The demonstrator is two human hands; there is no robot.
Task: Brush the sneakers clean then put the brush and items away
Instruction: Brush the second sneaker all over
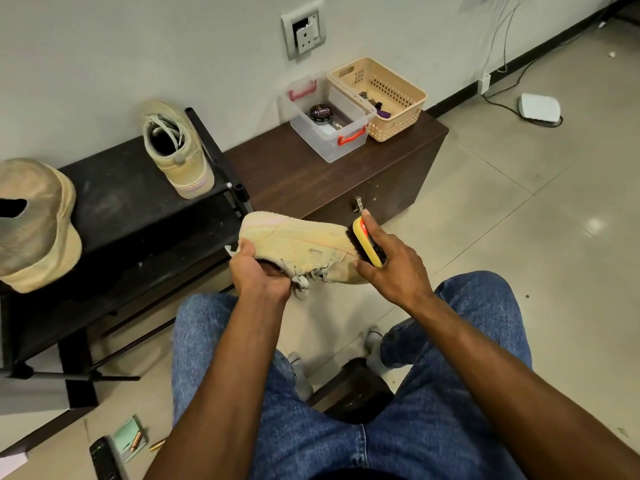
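Two tan sneakers (298, 242) (176, 150); one brush (369, 242), one hat (34, 223), two bins (329, 116) (381, 95)

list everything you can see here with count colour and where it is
sneaker in hand: 1, tan, held on its side above the floor
sneaker on rack: 1, tan, upright on the black rack, toe to the wall
rack: 1, black, left by the wall
hat: 1, beige, left end of the rack
brush: 1, yellow and red back, dark bristles, against the held sneaker's toe
cabinet: 1, dark brown, right of the rack
box: 1, clear with red handles, on the cabinet
tin: 1, black, inside the box
basket: 1, beige, right of the box
socket: 1, grey, on the wall
remote: 1, black, floor bottom left
left hand: grips the held sneaker's opening
right hand: holds the brush
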